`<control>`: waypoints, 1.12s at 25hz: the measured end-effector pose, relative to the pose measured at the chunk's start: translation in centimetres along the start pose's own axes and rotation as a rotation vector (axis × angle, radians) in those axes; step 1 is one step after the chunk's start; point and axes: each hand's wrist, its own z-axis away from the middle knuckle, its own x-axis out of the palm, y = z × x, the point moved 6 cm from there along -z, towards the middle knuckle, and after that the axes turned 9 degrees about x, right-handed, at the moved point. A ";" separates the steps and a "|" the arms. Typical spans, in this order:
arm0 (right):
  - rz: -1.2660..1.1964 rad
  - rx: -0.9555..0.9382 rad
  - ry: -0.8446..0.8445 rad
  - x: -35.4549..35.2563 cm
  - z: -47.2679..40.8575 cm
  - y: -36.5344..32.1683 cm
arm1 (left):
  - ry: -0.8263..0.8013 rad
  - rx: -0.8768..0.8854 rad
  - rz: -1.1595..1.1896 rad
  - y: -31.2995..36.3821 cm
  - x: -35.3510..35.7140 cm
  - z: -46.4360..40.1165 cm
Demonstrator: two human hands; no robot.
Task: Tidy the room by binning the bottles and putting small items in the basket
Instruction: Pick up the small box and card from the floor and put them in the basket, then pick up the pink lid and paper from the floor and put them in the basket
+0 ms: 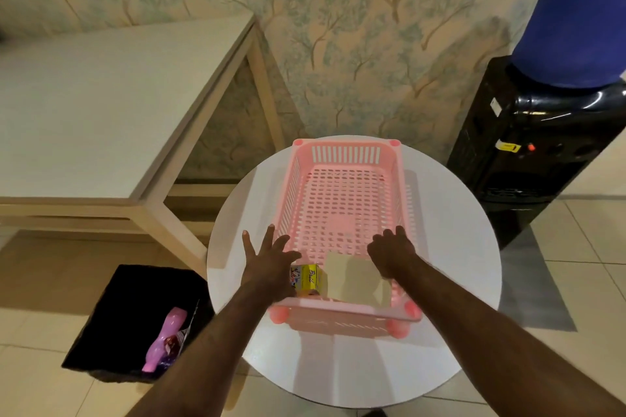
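A pink slotted basket [345, 152] stands on the round white table [450, 247]. Inside its near end lie a small yellow box [310, 279] and a beige card [355, 278]. My left hand [271, 261] hovers over the basket's near left corner with fingers spread, holding nothing, just beside the yellow box. My right hand [393, 252] hangs over the near right part of the basket, fingers curled downward and empty, next to the beige card. On the floor at lower left a black bin [122, 308] holds a pink bottle [167, 338] and a wrapper.
A long white-topped wooden table [101, 118] stands at the left against the wallpapered wall. A black water dispenser [528, 152] with a blue bottle [576, 17] on top is at the right. Tiled floor surrounds the round table.
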 end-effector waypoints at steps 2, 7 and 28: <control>-0.045 0.005 0.049 -0.4 0.7 0.0 | 0.059 -0.003 0.040 -0.5 -0.4 0.5; -0.150 0.012 0.192 -3.2 3.5 -1.1 | 0.241 -0.005 0.114 -1.8 -1.5 3.2; -0.404 -0.627 0.218 2.8 25.4 -24.0 | 0.379 -0.689 0.464 -0.2 15.3 43.6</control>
